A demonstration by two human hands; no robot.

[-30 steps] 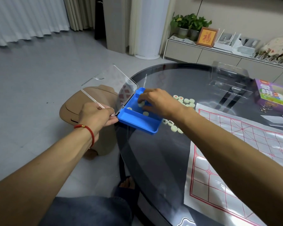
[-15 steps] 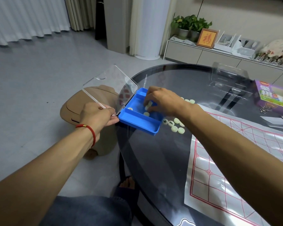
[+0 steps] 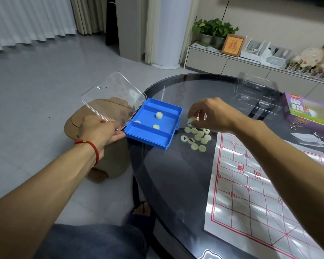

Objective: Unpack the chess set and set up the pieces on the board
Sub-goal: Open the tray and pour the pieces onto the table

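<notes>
Living-room floor behind, dark round glass table (image 3: 176, 184) up front with the blue case (image 3: 153, 124) hanging partly over its rim. Right hand (image 3: 211, 116) hovers just past the case's far wall, fingers (image 3: 192, 120) curled and pinching a couple of pale pieces right above the loose pile (image 3: 196, 136) on the glass; exact count in the pinch is hard to tell. Left hand (image 3: 99, 130) grips the near corner of the clear lid (image 3: 112, 98), thumb and fingers closed on its edge, holding it open and the case steady. Behind the right fingertips, three pieces (image 3: 159, 115) are left in the case, one standing on edge. Board sheet (image 3: 254, 193) lies just beside the pile, toward the right wrist, no pieces on it yet. So unpacking looks nearly done, setup not started. Risks: case overhangs the table edge, so if the left grip slackens it could tip off and dump the remainder on the floor. Round pieces on slick glass may roll off the rim if dropped from height. Sheet is light, a sleeve drag could shift it. Farther out: clear plastic insert (image 3: 258, 98), purple box (image 3: 310, 113), tan stool (image 3: 105, 139) beneath the left hand.
</notes>
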